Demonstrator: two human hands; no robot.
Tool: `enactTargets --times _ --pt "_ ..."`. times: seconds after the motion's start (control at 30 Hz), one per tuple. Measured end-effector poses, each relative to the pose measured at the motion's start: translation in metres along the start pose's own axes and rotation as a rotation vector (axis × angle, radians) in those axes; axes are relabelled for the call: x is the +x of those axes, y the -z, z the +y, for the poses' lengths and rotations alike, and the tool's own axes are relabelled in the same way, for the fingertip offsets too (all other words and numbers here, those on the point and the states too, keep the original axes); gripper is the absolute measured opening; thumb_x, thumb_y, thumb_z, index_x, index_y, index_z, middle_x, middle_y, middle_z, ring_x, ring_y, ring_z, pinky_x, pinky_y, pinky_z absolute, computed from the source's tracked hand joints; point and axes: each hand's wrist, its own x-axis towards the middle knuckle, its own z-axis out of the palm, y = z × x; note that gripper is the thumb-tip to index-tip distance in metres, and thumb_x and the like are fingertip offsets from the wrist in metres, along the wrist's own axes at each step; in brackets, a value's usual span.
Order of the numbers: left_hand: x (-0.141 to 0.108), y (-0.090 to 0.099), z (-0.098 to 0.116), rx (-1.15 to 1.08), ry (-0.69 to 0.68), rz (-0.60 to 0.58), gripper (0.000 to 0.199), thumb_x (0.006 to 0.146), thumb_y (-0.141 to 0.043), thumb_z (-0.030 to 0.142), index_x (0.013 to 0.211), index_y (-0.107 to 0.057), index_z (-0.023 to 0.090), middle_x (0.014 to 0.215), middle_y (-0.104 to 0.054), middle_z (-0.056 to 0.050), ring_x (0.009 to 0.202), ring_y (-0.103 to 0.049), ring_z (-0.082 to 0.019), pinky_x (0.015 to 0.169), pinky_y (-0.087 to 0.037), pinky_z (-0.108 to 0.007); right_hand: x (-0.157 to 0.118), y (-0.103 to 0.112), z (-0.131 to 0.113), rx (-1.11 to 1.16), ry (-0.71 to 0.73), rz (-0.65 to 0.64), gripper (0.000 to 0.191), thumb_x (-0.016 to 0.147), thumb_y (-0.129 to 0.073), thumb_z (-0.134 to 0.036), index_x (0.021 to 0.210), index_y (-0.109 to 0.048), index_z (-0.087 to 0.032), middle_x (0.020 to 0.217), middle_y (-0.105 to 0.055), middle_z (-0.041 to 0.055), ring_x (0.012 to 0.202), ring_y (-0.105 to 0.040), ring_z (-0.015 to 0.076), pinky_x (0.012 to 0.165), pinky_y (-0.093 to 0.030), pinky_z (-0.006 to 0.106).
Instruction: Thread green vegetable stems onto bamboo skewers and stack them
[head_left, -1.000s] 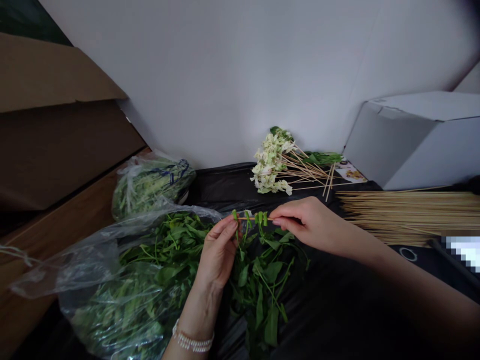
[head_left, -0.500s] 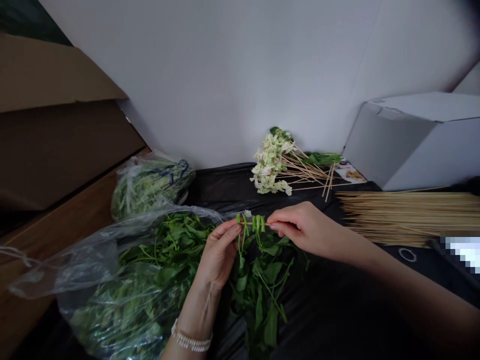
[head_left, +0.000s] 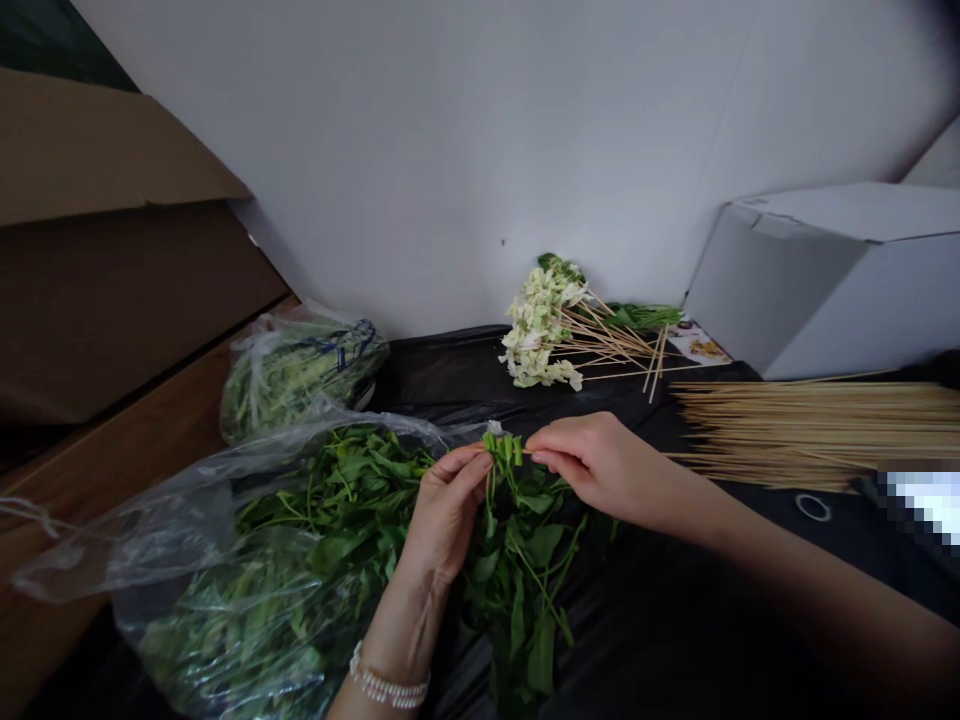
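Note:
Between my two hands runs a thin wooden skewer [head_left: 526, 452], roughly level, with several green stems [head_left: 507, 447] threaded side by side on it. Their leaves [head_left: 536, 545] hang down over the black covering. My left hand [head_left: 452, 500] pinches the skewer at the left end of the stems, thumb and fingers together. At the right, my right hand [head_left: 589, 462] has its thumb and fingers closed on the skewer. Loose leafy greens [head_left: 360, 480] spill from an open clear plastic bag [head_left: 195, 535] left of my left hand.
Skewers with pale leaves [head_left: 541, 320] lie by the white wall. Many bare skewers [head_left: 795, 430] lie at the right, below a white box [head_left: 847, 270]. A tied bag of greens [head_left: 300, 370] and a cardboard box [head_left: 127, 290] stand at the left. A ring [head_left: 814, 508] lies on the black covering [head_left: 675, 620].
The stems on the skewer are bunched closer together, nearer my left fingers. My right hand has moved slightly left, and my left hand slightly right.

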Motion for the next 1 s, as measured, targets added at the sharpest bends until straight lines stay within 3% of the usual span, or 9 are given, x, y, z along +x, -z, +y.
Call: enactTargets --times 0.1,0.2,0.33,0.4,0.5,0.73,0.87,1.0 --pt "0.000 0.000 -0.003 0.027 -0.012 -0.014 0.021 0.061 -0.086 0.027 0.075 -0.075 0.016 0.083 -0.075 -0.004 0.079 -0.068 -0.015 0.081 -0.051 -0.027 0.000 0.002 0.001 0.002 0.016 -0.002 0.022 0.093 -0.051 -0.018 0.092 -0.073 -0.018 0.084 -0.073 0.0053 0.074 -0.065 0.0159 0.070 -0.046 0.028" --pt "0.001 0.000 -0.006 0.121 -0.093 0.011 0.029 0.066 -0.083 0.030 0.091 -0.073 0.018 0.091 -0.073 -0.004 0.085 -0.065 -0.015 0.083 -0.049 -0.028 0.001 0.015 0.005 -0.035 -0.010 0.124 0.021 0.092 -0.052 -0.018 0.093 -0.072 -0.019 0.085 -0.074 0.0040 0.072 -0.066 0.0153 0.069 -0.047 0.028" --pt "-0.004 -0.003 -0.015 0.533 -0.400 0.079 0.028 0.070 -0.080 0.027 0.091 -0.064 0.020 0.087 -0.065 -0.001 0.081 -0.059 -0.014 0.077 -0.046 -0.025 0.000 0.038 0.012 -0.124 -0.114 0.427 0.018 0.091 -0.054 -0.020 0.094 -0.072 -0.021 0.078 -0.074 0.0017 0.069 -0.067 0.0162 0.067 -0.050 0.028" --pt "-0.011 -0.007 -0.021 0.784 -0.536 0.033 0.022 0.072 -0.078 0.025 0.086 -0.061 0.020 0.085 -0.061 0.000 0.078 -0.056 -0.015 0.073 -0.044 -0.026 0.000 0.046 0.015 -0.165 -0.132 0.532 0.016 0.090 -0.056 -0.021 0.093 -0.072 -0.022 0.075 -0.073 0.0006 0.067 -0.068 0.0167 0.066 -0.050 0.029" --pt "-0.020 -0.014 -0.029 1.028 -0.629 -0.095 0.017 0.075 -0.075 0.023 0.085 -0.061 0.020 0.087 -0.059 -0.002 0.082 -0.055 -0.017 0.075 -0.043 -0.029 -0.001 0.053 0.019 -0.190 -0.148 0.612 0.015 0.088 -0.059 -0.020 0.091 -0.073 -0.020 0.073 -0.073 0.0008 0.065 -0.068 0.0165 0.062 -0.050 0.028" --pt "-0.024 -0.017 -0.056 1.361 -0.527 -0.379 0.012 0.077 -0.075 0.032 0.076 -0.071 0.021 0.082 -0.062 -0.004 0.084 -0.057 -0.021 0.085 -0.042 -0.038 0.000 0.051 0.019 -0.179 -0.136 0.593 0.014 0.088 -0.059 -0.021 0.092 -0.073 -0.021 0.073 -0.073 0.0002 0.065 -0.068 0.0163 0.061 -0.051 0.028" --pt "-0.021 -0.014 -0.065 1.462 -0.411 -0.393 0.004 0.075 -0.075 0.022 0.078 -0.073 0.021 0.084 -0.066 -0.005 0.088 -0.059 -0.024 0.087 -0.042 -0.039 0.001 0.048 0.018 -0.171 -0.125 0.567 0.015 0.089 -0.058 -0.021 0.091 -0.073 -0.023 0.074 -0.073 -0.0002 0.065 -0.068 0.0167 0.064 -0.052 0.030" --pt "-0.017 -0.012 -0.057 1.345 -0.375 -0.361 0.007 0.080 -0.065 0.016 0.077 -0.069 0.021 0.082 -0.068 -0.003 0.087 -0.060 -0.021 0.083 -0.043 -0.034 0.001 0.046 0.017 -0.149 -0.138 0.543 0.016 0.090 -0.057 -0.023 0.093 -0.073 -0.025 0.076 -0.074 0.0002 0.066 -0.069 0.0177 0.066 -0.053 0.032"
